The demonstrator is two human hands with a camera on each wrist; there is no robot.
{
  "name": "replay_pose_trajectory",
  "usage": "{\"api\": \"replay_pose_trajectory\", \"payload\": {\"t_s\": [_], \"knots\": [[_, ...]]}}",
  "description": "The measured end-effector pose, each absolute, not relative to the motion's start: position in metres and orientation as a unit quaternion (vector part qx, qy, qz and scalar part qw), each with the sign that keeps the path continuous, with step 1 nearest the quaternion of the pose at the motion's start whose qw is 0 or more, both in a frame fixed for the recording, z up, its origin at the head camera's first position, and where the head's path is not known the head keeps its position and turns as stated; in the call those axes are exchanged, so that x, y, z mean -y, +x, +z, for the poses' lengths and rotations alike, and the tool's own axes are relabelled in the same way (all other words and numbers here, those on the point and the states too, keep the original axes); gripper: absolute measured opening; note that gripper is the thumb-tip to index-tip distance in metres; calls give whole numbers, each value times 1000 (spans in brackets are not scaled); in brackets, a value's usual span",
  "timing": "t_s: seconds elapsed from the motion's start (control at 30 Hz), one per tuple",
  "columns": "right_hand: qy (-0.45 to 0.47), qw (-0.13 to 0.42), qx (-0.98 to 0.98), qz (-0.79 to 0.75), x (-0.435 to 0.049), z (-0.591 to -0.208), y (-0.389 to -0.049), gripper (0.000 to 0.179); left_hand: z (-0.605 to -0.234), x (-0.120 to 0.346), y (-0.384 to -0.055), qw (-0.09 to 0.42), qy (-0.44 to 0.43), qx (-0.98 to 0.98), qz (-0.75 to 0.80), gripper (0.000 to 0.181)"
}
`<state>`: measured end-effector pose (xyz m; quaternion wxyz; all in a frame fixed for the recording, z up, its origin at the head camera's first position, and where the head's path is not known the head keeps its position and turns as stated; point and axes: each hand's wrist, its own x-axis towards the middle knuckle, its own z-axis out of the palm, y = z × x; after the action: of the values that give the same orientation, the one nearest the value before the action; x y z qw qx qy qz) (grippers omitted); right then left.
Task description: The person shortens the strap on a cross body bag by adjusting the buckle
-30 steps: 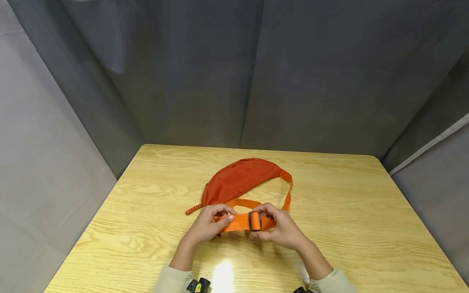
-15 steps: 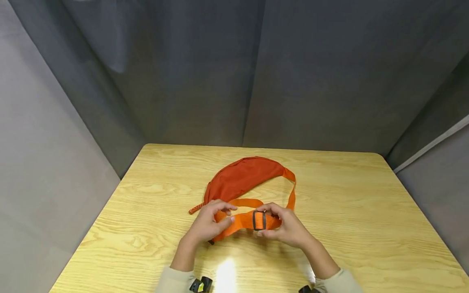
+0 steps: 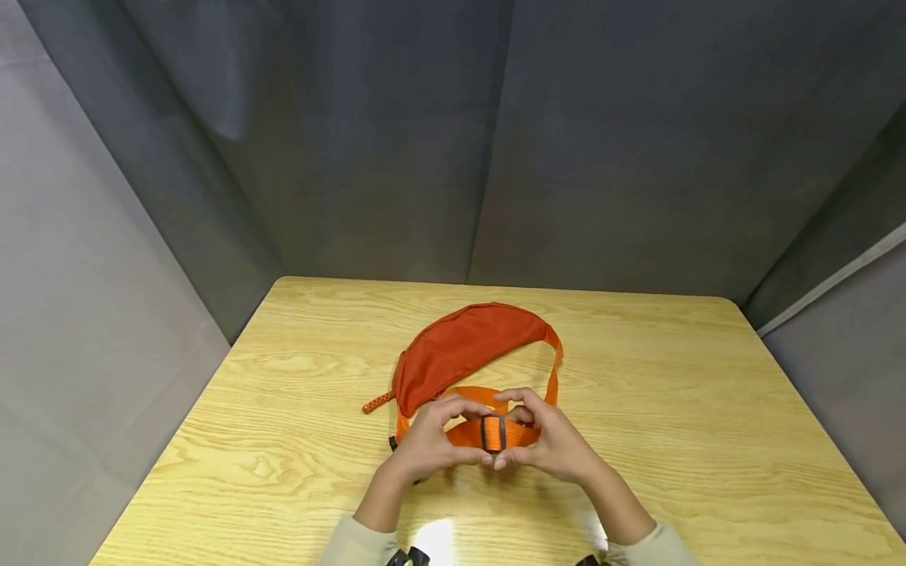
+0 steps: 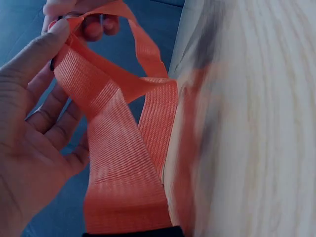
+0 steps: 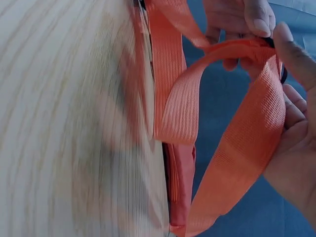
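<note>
A red-orange waist bag point(image 3: 467, 346) lies on the table with its orange webbing strap point(image 3: 463, 433) looped toward me. On the strap, raised off the wood, sits a dark slider buckle point(image 3: 493, 434). My left hand point(image 3: 430, 442) pinches the buckle's left side between thumb and fingers. From the other side my right hand point(image 3: 555, 442) grips the buckle and strap, its thumb close to the left thumb. The strap point(image 4: 113, 153) hangs down beside the left palm in the left wrist view. In the right wrist view, fingers hide most of the buckle.
A patterned cord pull point(image 3: 377, 402) sticks out at the bag's left end. A black clip point(image 3: 393, 444) shows beside the left hand. The wooden table point(image 3: 672, 393) is bordered by dark curtains point(image 3: 368, 157) behind and grey panels at the sides.
My left hand has slid right along the strap to the buckle, leaving the strap's left part. The right hand stays at the buckle, after shifting slightly right and back.
</note>
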<state>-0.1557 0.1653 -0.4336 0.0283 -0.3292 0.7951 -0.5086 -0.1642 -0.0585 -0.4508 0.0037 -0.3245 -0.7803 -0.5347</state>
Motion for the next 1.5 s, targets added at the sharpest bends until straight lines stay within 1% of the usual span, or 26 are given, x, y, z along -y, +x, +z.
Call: {"api": "replay_pose_trajectory", "payload": {"t_s": [0.03, 0.1, 0.2, 0.27, 0.37, 0.47, 0.6, 0.73, 0.87, 0.97, 1.03, 1.13, 1.23, 1.4, 1.5], "knots": [[-331, 37, -791, -513, -167, -435, -157, 68, -451, 59, -165, 6, -326, 778, -537, 51], [-326, 54, -788, -519, -172, -436, -160, 58, -451, 61, -165, 11, -326, 775, -542, 49], [-301, 80, -787, -532, -178, -438, -163, 31, -451, 63, -166, 9, -314, 777, -545, 49], [-286, 96, -785, -541, -181, -440, -164, 18, -452, 64, -166, -1, -307, 780, -545, 49], [-281, 111, -770, -562, -181, -444, -165, 10, -455, 64, -166, -9, -307, 783, -542, 50], [-282, 118, -749, -587, -176, -447, -166, 7, -457, 65, -166, 4, -315, 781, -540, 51], [-279, 135, -721, -620, -166, -447, -166, 9, -458, 66, -167, 31, -333, 775, -537, 51], [-290, 144, -708, -628, -160, -446, -166, 11, -459, 68, -167, 42, -345, 770, -536, 50], [-310, 139, -728, -595, -163, -442, -169, 14, -457, 71, -166, 28, -336, 771, -541, 50], [-322, 126, -763, -546, -168, -437, -170, 18, -449, 72, -162, 14, -326, 770, -549, 49], [-327, 118, -782, -517, -171, -432, -170, 15, -440, 72, -157, 11, -321, 770, -551, 48], [-336, 118, -783, -510, -175, -426, -167, 7, -427, 73, -152, 8, -314, 775, -548, 46], [-339, 127, -757, -544, -178, -432, -167, 7, -423, 74, -150, 1, -305, 781, -546, 46], [-342, 139, -707, -603, -178, -450, -170, 8, -450, 76, -164, 5, -316, 782, -537, 50], [-340, 139, -700, -612, -172, -447, -169, 8, -459, 76, -169, 11, -319, 790, -524, 52]]}}
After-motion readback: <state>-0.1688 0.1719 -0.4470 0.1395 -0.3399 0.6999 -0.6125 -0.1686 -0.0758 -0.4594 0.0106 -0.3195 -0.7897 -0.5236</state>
